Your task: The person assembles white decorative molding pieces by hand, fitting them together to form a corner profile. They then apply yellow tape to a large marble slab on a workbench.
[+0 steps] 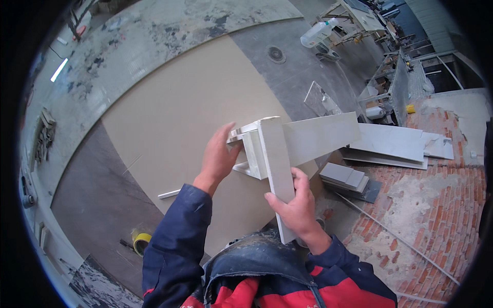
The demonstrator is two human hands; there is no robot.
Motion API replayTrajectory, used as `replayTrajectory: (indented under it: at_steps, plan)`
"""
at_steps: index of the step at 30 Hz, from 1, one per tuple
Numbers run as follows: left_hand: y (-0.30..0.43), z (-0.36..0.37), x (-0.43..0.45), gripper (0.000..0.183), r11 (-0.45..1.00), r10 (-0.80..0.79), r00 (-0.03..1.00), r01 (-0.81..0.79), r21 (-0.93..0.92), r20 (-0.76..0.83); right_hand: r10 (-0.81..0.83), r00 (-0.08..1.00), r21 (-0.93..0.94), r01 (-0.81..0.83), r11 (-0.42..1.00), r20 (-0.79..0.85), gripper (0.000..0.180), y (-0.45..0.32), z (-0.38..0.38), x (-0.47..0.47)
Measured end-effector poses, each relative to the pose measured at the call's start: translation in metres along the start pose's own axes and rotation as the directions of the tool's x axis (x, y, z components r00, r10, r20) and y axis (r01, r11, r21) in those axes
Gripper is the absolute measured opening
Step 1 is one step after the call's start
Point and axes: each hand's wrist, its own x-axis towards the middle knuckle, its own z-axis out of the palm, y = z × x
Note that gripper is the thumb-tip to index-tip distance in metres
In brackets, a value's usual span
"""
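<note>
Before me is an assembly of white panels (pixel 275 169), made of a narrow upright-looking strip joined to a small box-like frame (pixel 255 154) and a longer panel (pixel 321 134) that reaches to the right. My right hand (pixel 298 208) grips the narrow strip near its lower end, thumb on its face and fingers around the far edge. My left hand (pixel 221 154) is at the left end of the box-like frame, thumb and fingers on either side of its edge pieces. Whether the left fingers press on it is hard to tell.
Beneath lies a large beige board (pixel 185 96) on a grey surface. A thin white strip (pixel 168 194) and a yellow tape roll (pixel 142 243) are at left. Stacked tiles (pixel 342 177), long white panels (pixel 389 142) and a brick wall (pixel 423 215) are at right. A plastic bottle (pixel 317 34) stands beyond.
</note>
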Motion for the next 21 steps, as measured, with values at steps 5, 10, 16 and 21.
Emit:
replayTrajectory:
  at_steps: [5,10,16,21]
  plan:
    - [0.008,-0.074,-0.049,0.065,0.999,-0.035,0.984,0.038,0.014,-0.177,-0.186,0.977,0.223,0.206,0.953,-0.107,0.077,0.003,-0.02,0.003]
    - [0.043,-0.141,-0.124,0.063,0.967,-0.19,0.912,0.238,0.093,-0.364,-0.298,0.918,0.531,0.395,0.749,-0.263,0.08,-0.041,-0.086,-0.005]
    - [0.082,-0.157,-0.174,0.062,0.982,-0.142,0.884,0.181,0.046,-0.445,-0.475,0.807,0.594,0.583,0.554,-0.35,0.075,-0.058,-0.153,-0.001]
    - [0.111,-0.155,-0.194,0.063,0.994,-0.075,0.877,0.102,0.032,-0.475,-0.674,0.667,0.289,0.745,0.602,-0.317,0.075,-0.06,-0.176,-0.028]
